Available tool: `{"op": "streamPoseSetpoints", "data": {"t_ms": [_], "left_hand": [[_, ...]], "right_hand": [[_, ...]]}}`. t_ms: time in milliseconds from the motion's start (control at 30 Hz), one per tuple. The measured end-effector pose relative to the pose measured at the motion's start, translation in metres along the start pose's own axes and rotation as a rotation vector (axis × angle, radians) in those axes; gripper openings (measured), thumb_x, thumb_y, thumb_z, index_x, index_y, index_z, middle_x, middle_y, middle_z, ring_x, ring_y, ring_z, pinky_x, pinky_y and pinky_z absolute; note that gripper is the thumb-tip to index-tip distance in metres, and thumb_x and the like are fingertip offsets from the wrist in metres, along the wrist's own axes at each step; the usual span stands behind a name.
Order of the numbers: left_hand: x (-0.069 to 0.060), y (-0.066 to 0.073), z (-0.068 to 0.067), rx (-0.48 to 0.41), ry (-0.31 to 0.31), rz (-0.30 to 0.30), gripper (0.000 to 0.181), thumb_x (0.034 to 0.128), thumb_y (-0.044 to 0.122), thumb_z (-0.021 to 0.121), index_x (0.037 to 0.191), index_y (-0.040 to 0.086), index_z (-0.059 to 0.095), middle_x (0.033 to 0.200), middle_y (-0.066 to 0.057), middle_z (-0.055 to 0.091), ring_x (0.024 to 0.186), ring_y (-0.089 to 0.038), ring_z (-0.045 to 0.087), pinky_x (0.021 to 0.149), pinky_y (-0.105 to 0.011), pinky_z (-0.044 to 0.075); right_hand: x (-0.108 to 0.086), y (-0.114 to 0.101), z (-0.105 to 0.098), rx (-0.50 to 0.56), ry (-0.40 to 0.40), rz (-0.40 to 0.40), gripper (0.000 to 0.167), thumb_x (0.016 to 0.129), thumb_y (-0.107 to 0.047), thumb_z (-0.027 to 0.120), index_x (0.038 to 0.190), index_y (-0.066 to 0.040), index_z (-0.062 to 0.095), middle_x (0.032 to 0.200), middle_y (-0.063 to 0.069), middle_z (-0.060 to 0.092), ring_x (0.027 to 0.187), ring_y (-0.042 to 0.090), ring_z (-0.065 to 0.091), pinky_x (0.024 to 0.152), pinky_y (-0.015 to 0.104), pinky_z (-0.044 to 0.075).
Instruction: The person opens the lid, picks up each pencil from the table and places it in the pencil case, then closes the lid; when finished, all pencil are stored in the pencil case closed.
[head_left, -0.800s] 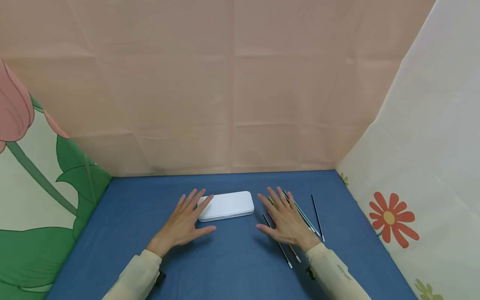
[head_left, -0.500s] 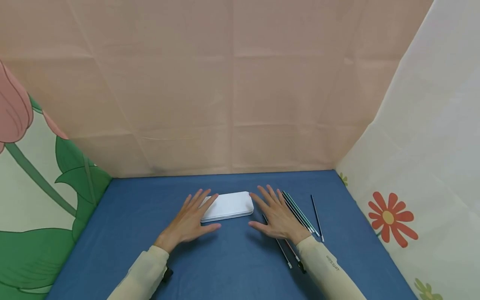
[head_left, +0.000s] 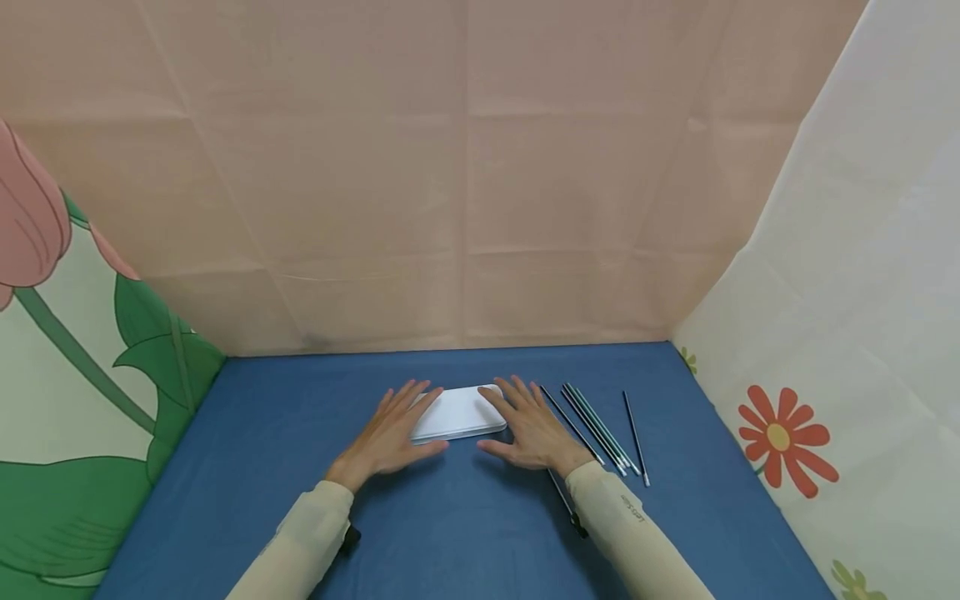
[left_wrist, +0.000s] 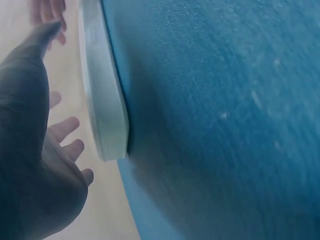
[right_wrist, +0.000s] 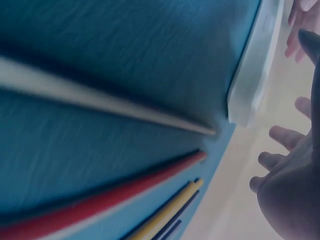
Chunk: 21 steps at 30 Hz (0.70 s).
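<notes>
A flat white case (head_left: 459, 414) with rounded corners lies on the blue table between my hands. At its left end is my left hand (head_left: 384, 442), fingers spread and held above the cloth. My right hand (head_left: 531, 432) hovers at the other end in much the same pose, its fingertips overlapping the case's right edge in the head view. Neither hand grips anything; whether a fingertip touches the case I cannot tell. The left wrist view shows the case's side wall (left_wrist: 105, 95) beyond the thumb. Under my right wrist lies a thin pencil (head_left: 561, 493), partly hidden.
Several pencils lie right of my right hand, among them a green one (head_left: 600, 427) and a dark one (head_left: 636, 437) set apart. The right wrist view shows a red pencil (right_wrist: 115, 192) and a yellow pencil (right_wrist: 167, 210). A beige cloth wall (head_left: 465, 208) stands behind the table.
Both hands have moved inward, the right one leftward and the left one slightly rightward, toward the case's ends. More pencils have come into sight beside my right hand. The case stays in place.
</notes>
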<state>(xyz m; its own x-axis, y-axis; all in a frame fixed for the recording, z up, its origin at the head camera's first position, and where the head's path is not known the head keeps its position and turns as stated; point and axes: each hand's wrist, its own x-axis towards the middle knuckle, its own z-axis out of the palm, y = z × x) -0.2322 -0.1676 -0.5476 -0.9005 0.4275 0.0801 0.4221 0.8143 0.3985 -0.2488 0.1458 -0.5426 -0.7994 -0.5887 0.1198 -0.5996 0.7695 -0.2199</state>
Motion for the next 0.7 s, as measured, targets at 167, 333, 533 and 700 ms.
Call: {"op": "streamPoseSetpoints", "data": {"t_ms": [167,333,533,700], "left_hand": [[0.006,-0.003,0.007,0.001,-0.015,-0.022,0.096,0.1016,0.066,0.075,0.177,0.019,0.039,0.184,-0.018,0.038,0.174,-0.047,0.028,0.140,-0.076,0.020],[0.009,-0.007,0.010,-0.008,-0.041,-0.049,0.095,0.1020,0.065,0.075,0.176,0.018,0.040,0.182,-0.018,0.040,0.173,-0.047,0.031,0.140,-0.075,0.019],[0.011,-0.009,0.012,-0.012,-0.038,-0.049,0.091,0.1021,0.063,0.076,0.174,0.017,0.044,0.180,-0.018,0.044,0.170,-0.045,0.037,0.140,-0.074,0.023],[0.012,-0.010,0.013,-0.016,-0.010,-0.038,0.087,0.1012,0.059,0.079,0.171,0.016,0.049,0.177,-0.017,0.048,0.167,-0.045,0.042,0.137,-0.073,0.031]], "right_hand": [[0.010,-0.002,0.006,0.049,-0.047,-0.010,0.089,0.106,-0.068,0.067,0.178,-0.027,0.035,0.186,0.016,0.034,0.174,0.050,0.027,0.140,0.073,0.024],[0.018,-0.004,0.013,0.113,-0.066,-0.023,0.086,0.107,-0.063,0.070,0.177,-0.025,0.038,0.186,0.018,0.033,0.174,0.052,0.025,0.140,0.074,0.023],[0.023,-0.007,0.018,0.143,-0.058,-0.009,0.083,0.105,-0.059,0.074,0.174,-0.022,0.045,0.184,0.018,0.037,0.173,0.051,0.028,0.139,0.073,0.027],[0.025,-0.007,0.021,0.146,-0.061,-0.001,0.078,0.106,-0.055,0.076,0.170,-0.020,0.051,0.184,0.018,0.037,0.173,0.050,0.029,0.139,0.072,0.029]]}}
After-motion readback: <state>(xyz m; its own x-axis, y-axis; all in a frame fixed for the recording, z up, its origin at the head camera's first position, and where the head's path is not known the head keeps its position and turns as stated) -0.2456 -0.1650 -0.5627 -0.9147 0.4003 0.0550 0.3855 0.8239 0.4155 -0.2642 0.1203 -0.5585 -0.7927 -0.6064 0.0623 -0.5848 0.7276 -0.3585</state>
